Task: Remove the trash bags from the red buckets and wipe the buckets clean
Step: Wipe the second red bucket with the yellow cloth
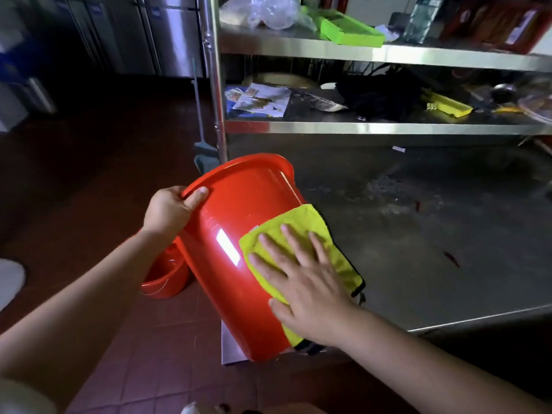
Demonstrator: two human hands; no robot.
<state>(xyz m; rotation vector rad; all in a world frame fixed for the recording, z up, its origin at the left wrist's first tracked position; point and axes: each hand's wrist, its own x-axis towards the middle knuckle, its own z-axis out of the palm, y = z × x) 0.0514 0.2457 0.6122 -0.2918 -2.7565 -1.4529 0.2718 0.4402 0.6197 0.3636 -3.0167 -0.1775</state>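
On the near left corner of the steel table point(448, 234) stands a red bucket point(239, 234), tipped so that its mouth leans up and to the far left while its base sits at the table's near edge; no trash bag shows on its rim. At the rim, the left hand point(171, 209) grips the near-left lip, thumb curled over the edge and the other fingers hidden behind it. Against the bucket's outer wall on the right side, the right hand point(307, 282) lies flat with fingers straight and spread, pressing a yellow cloth point(301, 231) onto the red plastic; the cloth has a dark trim along its right edge and drapes down past the palm toward the table. Just left of the tipped bucket, lower down on the red tiled floor point(89, 174), a second red bucket point(165, 279) shows partly behind the left forearm; whether it holds a bag cannot be told. Beyond the table rises a steel shelf rack point(358, 127); a green tray point(349, 32) and crumpled clear plastic point(268, 10) sit on its upper shelf, and papers point(260, 100), a black bundle point(379, 94) and a yellow tray point(448, 104) lie on the shelf below. Far left, steel cabinet doors point(167, 34) stand in shadow.
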